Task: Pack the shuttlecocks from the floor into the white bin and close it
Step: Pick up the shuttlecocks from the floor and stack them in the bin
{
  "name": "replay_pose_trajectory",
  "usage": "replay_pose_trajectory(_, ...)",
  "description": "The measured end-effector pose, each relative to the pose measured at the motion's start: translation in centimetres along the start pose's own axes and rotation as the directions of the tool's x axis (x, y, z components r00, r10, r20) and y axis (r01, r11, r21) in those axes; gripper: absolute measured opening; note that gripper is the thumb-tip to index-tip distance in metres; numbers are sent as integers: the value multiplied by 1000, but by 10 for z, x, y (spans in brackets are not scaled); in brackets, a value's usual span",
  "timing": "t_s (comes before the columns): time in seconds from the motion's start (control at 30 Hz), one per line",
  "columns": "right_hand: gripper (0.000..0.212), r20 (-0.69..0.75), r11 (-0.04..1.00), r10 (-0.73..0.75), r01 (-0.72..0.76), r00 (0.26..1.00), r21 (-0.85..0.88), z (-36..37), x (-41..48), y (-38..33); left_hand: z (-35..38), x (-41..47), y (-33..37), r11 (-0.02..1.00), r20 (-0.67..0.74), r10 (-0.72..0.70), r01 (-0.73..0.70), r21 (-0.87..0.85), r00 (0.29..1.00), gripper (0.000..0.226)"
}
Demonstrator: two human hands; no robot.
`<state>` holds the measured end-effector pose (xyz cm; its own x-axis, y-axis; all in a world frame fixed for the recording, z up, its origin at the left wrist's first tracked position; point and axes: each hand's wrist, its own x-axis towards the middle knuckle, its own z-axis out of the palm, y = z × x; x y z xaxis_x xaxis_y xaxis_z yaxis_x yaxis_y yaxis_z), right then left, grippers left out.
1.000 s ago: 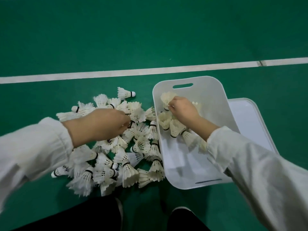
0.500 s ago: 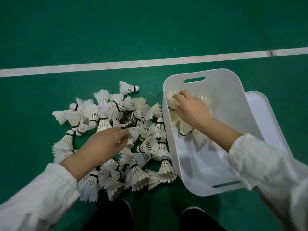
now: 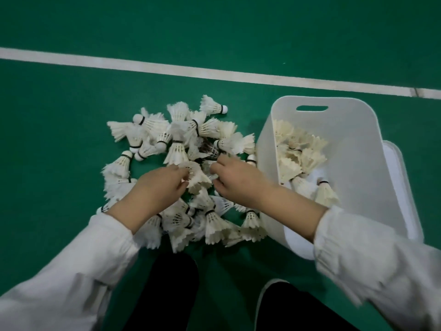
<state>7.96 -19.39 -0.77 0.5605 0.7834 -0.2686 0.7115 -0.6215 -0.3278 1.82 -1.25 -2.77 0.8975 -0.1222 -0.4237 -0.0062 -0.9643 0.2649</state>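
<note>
A heap of white feather shuttlecocks (image 3: 176, 149) lies on the green floor in the middle. To its right stands the white bin (image 3: 353, 144), open, with several shuttlecocks (image 3: 296, 151) piled at its far end. Both my hands are over the heap. My left hand (image 3: 160, 187) grips the skirt of a shuttlecock (image 3: 196, 180) lying between the hands. My right hand (image 3: 236, 180) is just left of the bin, with its fingers curled and pinching feathers at the right edge of that same cluster.
The bin's white lid (image 3: 403, 177) lies flat on the floor, partly under the bin's right side. A white court line (image 3: 167, 68) runs across the floor beyond the heap. My dark legs and shoes (image 3: 171, 290) are at the bottom, close to the heap.
My right hand has left the bin and come left onto the heap. My left hand has shifted right to a shuttlecock in the heap's middle. More shuttlecocks now lie in the bin.
</note>
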Motion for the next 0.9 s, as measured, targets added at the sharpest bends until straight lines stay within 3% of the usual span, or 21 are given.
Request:
replay_pose_trajectory(0.07, 29, 125, 995, 88, -92, 988, 28, 23, 13, -2, 2, -8, -11, 999, 5, -38, 38, -14, 999, 23)
replay_pose_trajectory(0.17, 28, 195, 974, 198, -215, 961, 72, 50, 31, -3, 9, -17, -24, 998, -51, -66, 66, -9, 996, 21)
replay_pose_trajectory(0.3, 27, 168, 948, 290, -307, 942, 83, 70, 48, -4, 16, -9, -32, 991, -127, -127, 121, -60, 984, 22)
replay_pose_trajectory(0.4, 28, 124, 939, 326, -336, 937, 71, 77, 56, -8, 21, 8, -35, 985, -263, -156, 131, -111, 952, 23)
replay_pose_trajectory(0.47, 30, 85, 932, 340, -348, 937, 101, 77, 60, -11, 26, 19, -39, 986, -329, -158, 131, -101, 931, 40)
replay_pose_trajectory(0.53, 34, 37, 924, 338, -339, 940, 179, 75, 61, -14, 32, 29, -44, 988, -323, -151, 134, -73, 934, 61)
replay_pose_trajectory(0.6, 38, -27, 921, 329, -315, 944, 229, 70, 58, -18, 33, 36, -50, 988, -298, -147, 126, -88, 943, 66)
replay_pose_trajectory(0.7, 43, -74, 955, 237, -219, 969, 200, 64, 52, -27, 33, 45, -59, 984, -271, -138, 101, -145, 953, 61)
replay_pose_trajectory(0.8, 39, 56, 985, 92, -99, 994, 142, 72, 54, -36, 33, 49, -64, 988, -317, -115, 76, -132, 942, 42)
replay_pose_trajectory(0.9, 33, 125, 981, 101, -120, 987, 151, 89, 61, -36, 29, 47, -63, 972, -396, -120, 26, -234, 910, 29)
